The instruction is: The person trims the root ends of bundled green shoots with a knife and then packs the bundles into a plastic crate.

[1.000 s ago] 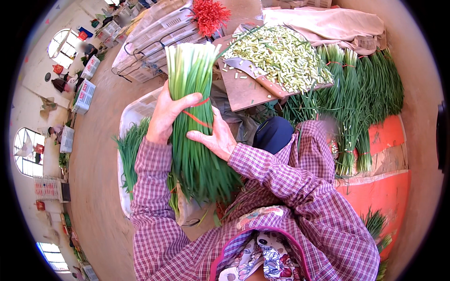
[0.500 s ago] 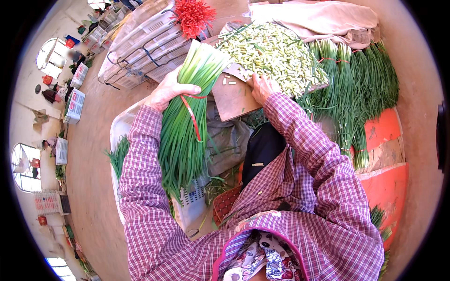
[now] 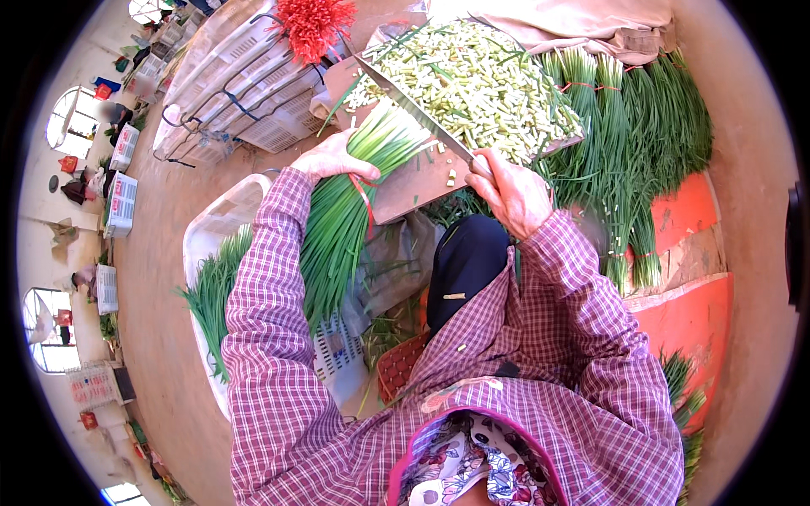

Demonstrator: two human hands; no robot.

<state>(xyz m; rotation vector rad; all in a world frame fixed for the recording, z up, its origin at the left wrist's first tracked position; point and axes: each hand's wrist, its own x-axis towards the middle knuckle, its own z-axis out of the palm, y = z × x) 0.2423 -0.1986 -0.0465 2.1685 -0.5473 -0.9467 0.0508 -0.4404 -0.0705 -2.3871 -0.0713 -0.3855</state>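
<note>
My left hand [image 3: 336, 160] is wrapped round a bunch of green garlic chives [image 3: 333, 240] bound with a red tie. The bunch's pale stem ends rest over a brown board [image 3: 403, 192], and its green leaves hang down toward me. My right hand [image 3: 516, 198] grips the handle of a long-bladed knife [image 3: 418, 114]. The blade slants up and to the left across the board, just beyond the stem ends. Behind it lies a heap of short, pale cut stem pieces [image 3: 481, 76]. A few loose pieces lie near the knife handle.
Tied chive bunches [image 3: 612, 135] lie to the right on red and brown sheeting [image 3: 683, 312]. At left stands a white basket [image 3: 202, 228] holding more chives. Stacked white crates [image 3: 253, 93] with a red bundle of ties [image 3: 314, 25] are at the far left. A beige cloth [image 3: 582, 25] lies behind.
My left hand has lowered the chive bunch so its stem ends lie over the board. My right hand has drawn nearer, and the knife blade now shows fully, angled up to the left.
</note>
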